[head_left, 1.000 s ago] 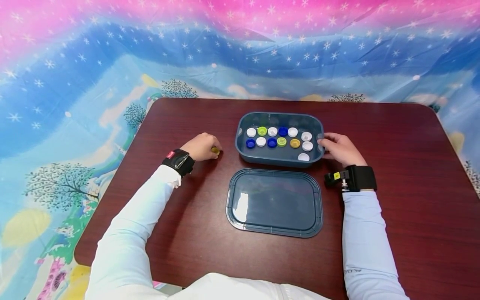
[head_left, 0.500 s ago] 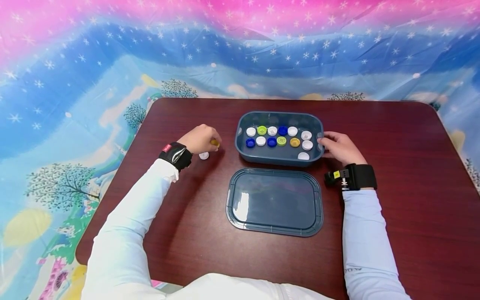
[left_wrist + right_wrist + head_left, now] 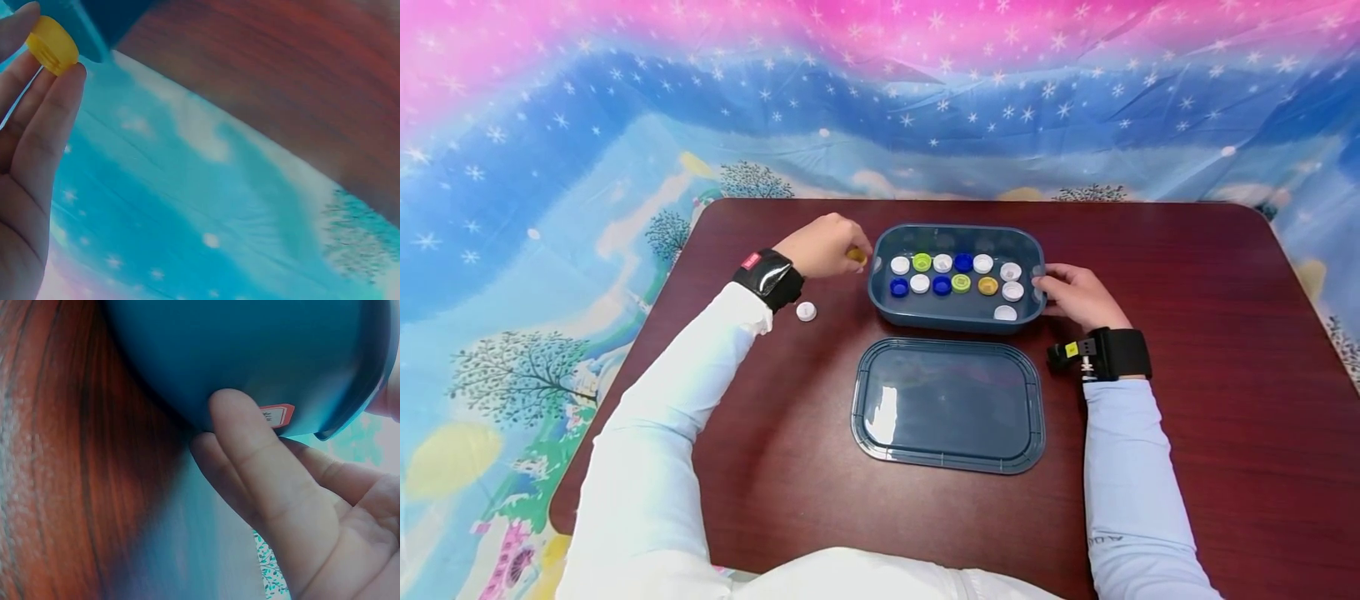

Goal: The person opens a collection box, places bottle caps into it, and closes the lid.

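My left hand [image 3: 829, 246] pinches a yellow bottle cap [image 3: 53, 45] between thumb and fingertips, just outside the left end of a dark blue-grey plastic box [image 3: 955, 321]. Several white, blue, green and orange caps lie on the box's floor, among them a green cap [image 3: 922, 262], a blue cap [image 3: 963, 262] and an orange cap [image 3: 988, 286]. At the box's right end, my right hand [image 3: 1084, 296] grips the wall, thumb over the rim and fingers along the outside. A small label [image 3: 278, 415] shows beside those fingers. A lone white cap [image 3: 806, 312] lies on the table below my left wrist.
The flat matching lid [image 3: 949, 406] lies on the table right in front of the box. The dark red-brown table [image 3: 1217, 350] has rounded corners, and a patterned cloth [image 3: 880, 117] hangs behind its far edge.
My left hand has lifted the yellow cap and carried it right and away from me to the box's left end, uncovering the white cap. My right hand stays at the box.
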